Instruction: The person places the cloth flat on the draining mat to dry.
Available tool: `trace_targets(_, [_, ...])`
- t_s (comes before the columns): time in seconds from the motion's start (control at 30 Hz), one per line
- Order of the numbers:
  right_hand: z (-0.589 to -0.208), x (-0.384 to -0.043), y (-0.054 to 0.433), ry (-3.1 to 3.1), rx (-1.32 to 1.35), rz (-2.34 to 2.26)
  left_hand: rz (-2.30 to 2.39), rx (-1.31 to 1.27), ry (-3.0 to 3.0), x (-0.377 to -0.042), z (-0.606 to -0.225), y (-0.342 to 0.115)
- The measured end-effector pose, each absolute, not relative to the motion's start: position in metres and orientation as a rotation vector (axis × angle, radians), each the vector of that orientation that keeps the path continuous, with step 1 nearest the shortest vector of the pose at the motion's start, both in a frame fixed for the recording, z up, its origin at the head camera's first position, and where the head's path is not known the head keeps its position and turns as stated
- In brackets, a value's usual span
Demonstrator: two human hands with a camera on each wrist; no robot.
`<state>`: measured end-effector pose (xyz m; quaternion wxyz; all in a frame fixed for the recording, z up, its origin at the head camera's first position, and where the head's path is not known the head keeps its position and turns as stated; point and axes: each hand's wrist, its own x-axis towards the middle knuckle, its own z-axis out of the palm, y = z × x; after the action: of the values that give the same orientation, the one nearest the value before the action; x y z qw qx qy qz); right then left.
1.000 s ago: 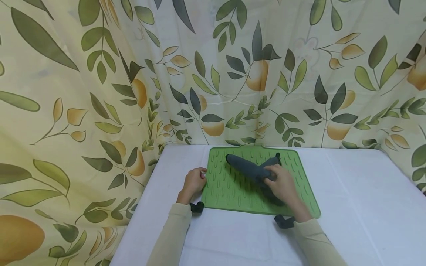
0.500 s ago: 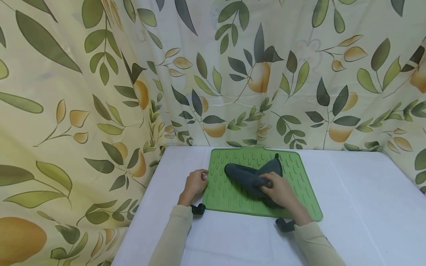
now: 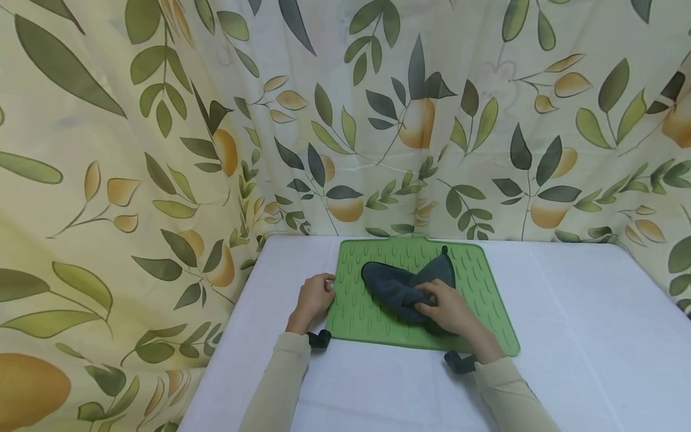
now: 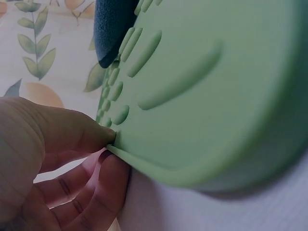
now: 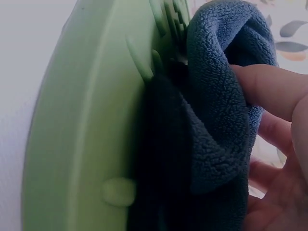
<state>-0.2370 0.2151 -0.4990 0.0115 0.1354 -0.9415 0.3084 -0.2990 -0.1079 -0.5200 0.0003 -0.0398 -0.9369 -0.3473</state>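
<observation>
Now, a dark grey cloth (image 3: 402, 287) is seen bunched on the ribbed green mat (image 3: 372, 312), its long axis running from the far left toward the near right. Its near-right end is gripped by the right hand (image 3: 450, 309), fingers curled round the folds, so the loose end trails away to the far left. The mat's left edge is pinched between thumb and fingers of the left hand (image 3: 315, 297), just beside the cloth's free end.

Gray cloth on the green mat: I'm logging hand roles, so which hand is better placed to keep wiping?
Right hand: it grips the gray cloth; the left hand pinches the green mat edge.
</observation>
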Motion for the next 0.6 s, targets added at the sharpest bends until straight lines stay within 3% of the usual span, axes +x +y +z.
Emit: trace_targets(0.6, [-0.4965,-0.2369,0.2215,-2.880,0.516,1.113,-1.143,-0.124,-2.936,-0.2979,-0.5176,-0.1083])
